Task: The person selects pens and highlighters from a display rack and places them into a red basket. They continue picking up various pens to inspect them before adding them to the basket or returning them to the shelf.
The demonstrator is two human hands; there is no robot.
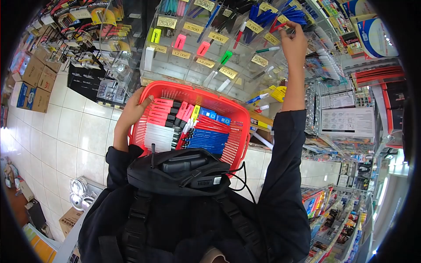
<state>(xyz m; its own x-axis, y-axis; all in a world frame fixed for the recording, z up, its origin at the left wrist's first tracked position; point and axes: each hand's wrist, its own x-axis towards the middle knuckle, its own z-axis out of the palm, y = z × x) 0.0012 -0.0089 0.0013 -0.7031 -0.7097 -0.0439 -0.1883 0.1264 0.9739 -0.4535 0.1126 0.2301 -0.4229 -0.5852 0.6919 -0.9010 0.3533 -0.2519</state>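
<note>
My left hand (pixel 137 106) grips the left rim of a red plastic basket (pixel 242 151), thumb over the edge. Inside lie pink highlighters (pixel 161 111), a yellow highlighter (pixel 195 113), red pens (pixel 213 124), blue pens (pixel 205 139), white sticks or pens (pixel 160 135) and small blue boxes (pixel 208 114). Up at the right of the pen rack, my right hand (pixel 294 41) has its thumb and fingers pinched at a red pen (pixel 276 27) in a compartment. Bunched blue pens (pixel 265 16) fill the compartments beside it.
Clear rack compartments with price tags (pixel 193 27) hold single highlighters, including a green highlighter (pixel 226 57). Battery packs (pixel 116 37) hang at upper left. Cardboard boxes (pixel 40 100) stand on the tiled floor (pixel 66 127). Stocked shelves (pixel 337 219) line the right. A black bag (pixel 180 171) covers the basket's near edge.
</note>
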